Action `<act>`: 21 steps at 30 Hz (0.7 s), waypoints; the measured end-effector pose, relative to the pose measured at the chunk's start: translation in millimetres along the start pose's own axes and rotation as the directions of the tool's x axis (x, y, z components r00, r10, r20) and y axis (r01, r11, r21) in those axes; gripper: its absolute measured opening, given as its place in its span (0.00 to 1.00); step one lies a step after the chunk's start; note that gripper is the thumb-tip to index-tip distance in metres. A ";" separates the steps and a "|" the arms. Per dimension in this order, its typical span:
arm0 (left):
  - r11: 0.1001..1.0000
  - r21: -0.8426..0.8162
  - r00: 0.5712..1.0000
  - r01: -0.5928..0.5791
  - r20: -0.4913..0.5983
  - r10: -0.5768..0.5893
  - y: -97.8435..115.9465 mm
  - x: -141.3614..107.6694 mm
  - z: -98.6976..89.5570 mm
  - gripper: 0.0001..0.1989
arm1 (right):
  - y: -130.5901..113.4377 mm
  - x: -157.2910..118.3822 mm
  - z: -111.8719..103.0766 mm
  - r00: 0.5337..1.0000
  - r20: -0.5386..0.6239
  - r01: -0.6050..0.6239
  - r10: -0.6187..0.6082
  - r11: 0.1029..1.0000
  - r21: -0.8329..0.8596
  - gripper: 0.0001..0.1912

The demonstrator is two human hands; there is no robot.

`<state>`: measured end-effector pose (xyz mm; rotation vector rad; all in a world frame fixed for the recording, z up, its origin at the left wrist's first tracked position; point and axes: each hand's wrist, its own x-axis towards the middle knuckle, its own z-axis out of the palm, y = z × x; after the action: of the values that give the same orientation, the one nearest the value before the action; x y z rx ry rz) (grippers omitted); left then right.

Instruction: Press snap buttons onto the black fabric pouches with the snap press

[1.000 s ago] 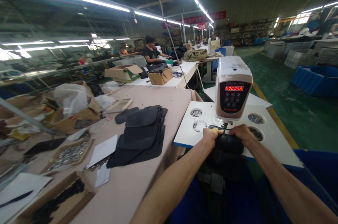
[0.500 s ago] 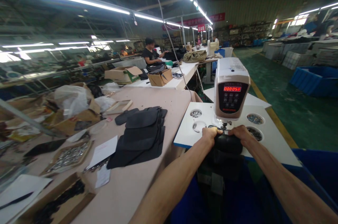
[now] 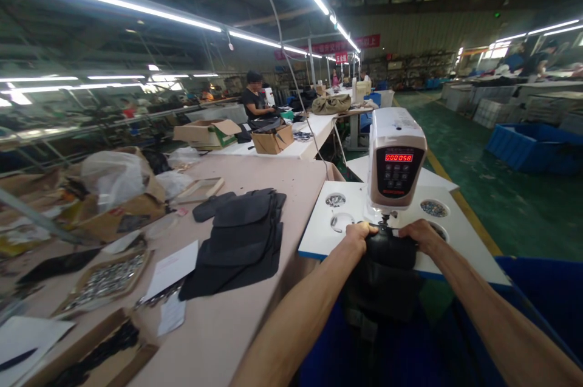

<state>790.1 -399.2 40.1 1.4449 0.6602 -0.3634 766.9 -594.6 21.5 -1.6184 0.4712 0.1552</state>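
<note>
Under the head of a white fastening press [image 3: 396, 123], a black leather-like piece [image 3: 390, 251] is stretched between my hands. My left hand [image 3: 356, 237] pinches its left edge, thumb toward the press. On the other side, my right hand [image 3: 421, 235] grips the right edge with curled fingers. The piece's far edge lies close beneath the press tip [image 3: 385, 218]; whether they touch I cannot tell. Its lower part hangs over the near edge of the white worktop [image 3: 314, 240]. Red digits glow on the press display [image 3: 399, 158].
Round wells with small metal parts [image 3: 336, 200] flank the press. On the left table lie stacked black pieces [image 3: 246, 235], a tray of metal parts [image 3: 107, 277] and cartons [image 3: 122, 192]. A co-worker [image 3: 255, 98] sits farther back. Blue bins [image 3: 531, 147] stand right.
The view has shifted slightly, moving the bench leftward in the picture. Both hands still hold the black piece at the press, and more of its hanging part shows.
</note>
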 end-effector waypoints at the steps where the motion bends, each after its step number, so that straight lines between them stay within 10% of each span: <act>1: 1.000 -0.004 1.000 0.004 -0.004 -0.004 0.6 0.8 -0.8 0.16 | -0.2 0.3 0.2 1.000 0.002 -0.003 0.003 1.000 0.001 0.14; 21: 0.996 -0.086 0.998 0.002 0.069 0.004 -3.5 26.3 -7.1 0.18 | 4.9 9.0 -5.7 0.998 0.000 0.059 -0.059 0.997 -0.053 0.11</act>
<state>807.0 -388.5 21.3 1.3451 0.6121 -0.3788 772.1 -602.2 14.3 -1.6827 0.4232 0.1235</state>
